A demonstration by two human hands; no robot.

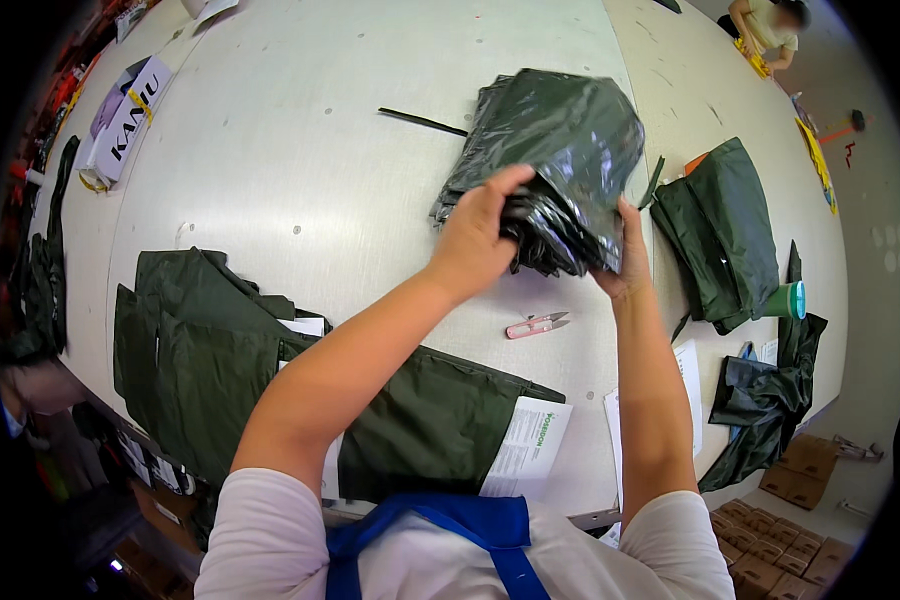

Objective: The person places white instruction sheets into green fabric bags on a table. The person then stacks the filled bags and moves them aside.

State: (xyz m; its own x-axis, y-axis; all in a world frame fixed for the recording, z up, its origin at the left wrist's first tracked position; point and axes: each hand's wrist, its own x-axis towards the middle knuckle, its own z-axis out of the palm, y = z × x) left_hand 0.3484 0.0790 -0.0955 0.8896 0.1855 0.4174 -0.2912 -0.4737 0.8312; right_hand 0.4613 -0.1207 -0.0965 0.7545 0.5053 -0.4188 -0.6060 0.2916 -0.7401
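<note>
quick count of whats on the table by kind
Bagged bundle in left hand and right hand: 1
Loose dark green garments: 3
Pink snips: 1
Green cup: 1
White box: 1
Total: 7

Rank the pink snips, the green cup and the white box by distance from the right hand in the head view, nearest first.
1. Pink snips: on the table just below and left of the right hand.
2. Green cup: farther off to the right, near the table's edge.
3. White box: farthest, at the far left of the table.
</note>
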